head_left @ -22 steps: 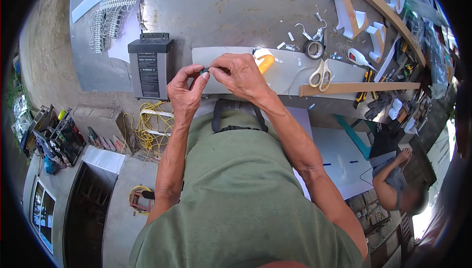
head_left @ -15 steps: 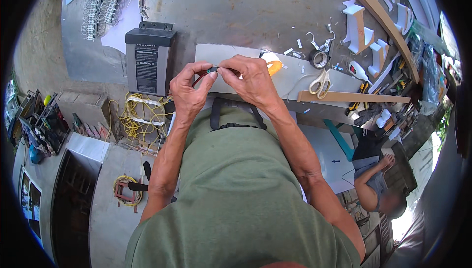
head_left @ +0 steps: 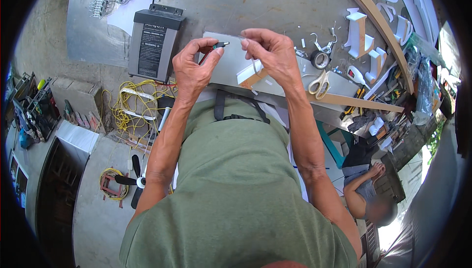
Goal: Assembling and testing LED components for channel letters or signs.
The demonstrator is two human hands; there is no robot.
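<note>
Right of the grey box [head_left: 156,44]: the black plug [head_left: 222,44] is held over the surface [head_left: 221,2], metal tip facing away.
Left hand [head_left: 194,66]: the plug is pinched between thumb and forefinger.
Right hand [head_left: 275,54]: fingers are curled, apart from the plug; whether the pale wire [head_left: 254,65] is gripped cannot be told.
Red lead [head_left: 203,58]: if it is tugged, the plug could be lost.
White piece [head_left: 247,74], farther right of the box: it could be dragged if the wire, possibly joined, is pulled.

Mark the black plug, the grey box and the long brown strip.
Black plug [head_left: 221,44]: head view, its dark body.
Grey box [head_left: 152,50]: head view, its front label.
Long brown strip [head_left: 361,103]: head view, about mid-length.
</note>
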